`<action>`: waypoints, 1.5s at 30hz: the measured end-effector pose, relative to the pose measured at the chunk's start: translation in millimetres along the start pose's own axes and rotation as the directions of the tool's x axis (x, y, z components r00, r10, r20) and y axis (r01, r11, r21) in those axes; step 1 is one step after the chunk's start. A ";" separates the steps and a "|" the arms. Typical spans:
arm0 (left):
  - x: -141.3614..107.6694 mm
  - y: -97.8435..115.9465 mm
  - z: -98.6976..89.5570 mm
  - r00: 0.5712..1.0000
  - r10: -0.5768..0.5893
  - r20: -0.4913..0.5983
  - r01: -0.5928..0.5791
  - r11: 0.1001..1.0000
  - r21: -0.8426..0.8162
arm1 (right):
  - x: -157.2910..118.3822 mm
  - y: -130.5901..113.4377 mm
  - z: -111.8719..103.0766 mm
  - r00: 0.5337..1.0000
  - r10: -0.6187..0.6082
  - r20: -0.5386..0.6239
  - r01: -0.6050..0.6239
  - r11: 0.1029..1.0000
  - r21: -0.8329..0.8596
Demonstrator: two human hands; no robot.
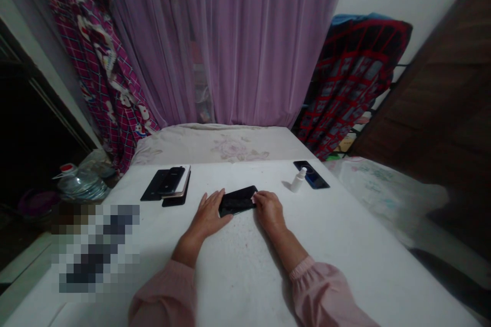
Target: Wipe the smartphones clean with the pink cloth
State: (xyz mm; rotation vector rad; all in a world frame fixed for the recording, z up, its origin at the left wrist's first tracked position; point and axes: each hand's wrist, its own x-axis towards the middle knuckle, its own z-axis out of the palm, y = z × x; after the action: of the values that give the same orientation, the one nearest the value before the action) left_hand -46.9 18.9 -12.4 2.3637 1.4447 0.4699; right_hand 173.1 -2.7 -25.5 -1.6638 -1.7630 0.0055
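A black smartphone (238, 201) lies on the white tabletop, its dark screen facing up. My left hand (207, 216) steadies its left end, with the thumb at the near edge and the fingers at the far one. At the phone's right end, my right hand (269, 213) is closed in a pinch on a small pale wipe (253, 196), which touches the screen. Most of the wipe is hidden by the fingers. A small white spray bottle (298, 181) stands upright to the right of my right hand.
Several phones are stacked (173, 182) at the left of the white table (238, 286). Another dark phone (311, 174) lies behind the bottle. A blurred-out patch (97, 250) covers the left edge. Purple curtains (245, 41) hang beyond; a large water bottle (82, 184) stands lower left.
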 end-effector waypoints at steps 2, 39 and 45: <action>0.3 0.2 0.7 1.000 -0.007 0.001 0.007 1.000 0.004 | -4.3 -14.8 5.1 0.999 -0.041 0.018 0.040 0.999 0.032; -0.1 5.4 -2.4 0.998 -0.009 0.069 0.007 0.999 0.039 | 30.5 -34.1 26.3 0.996 0.069 0.060 -0.065 0.996 -0.064; 0.5 4.6 -2.3 0.998 -0.005 0.062 0.003 0.999 0.037 | 26.7 -53.3 35.4 0.984 -0.112 0.142 0.106 0.993 0.052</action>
State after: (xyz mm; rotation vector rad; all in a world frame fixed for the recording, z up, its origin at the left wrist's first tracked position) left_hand -44.1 17.5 -8.3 2.3813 1.4417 0.3688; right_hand 111.5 27.2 -15.2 -1.5674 -1.9461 0.1173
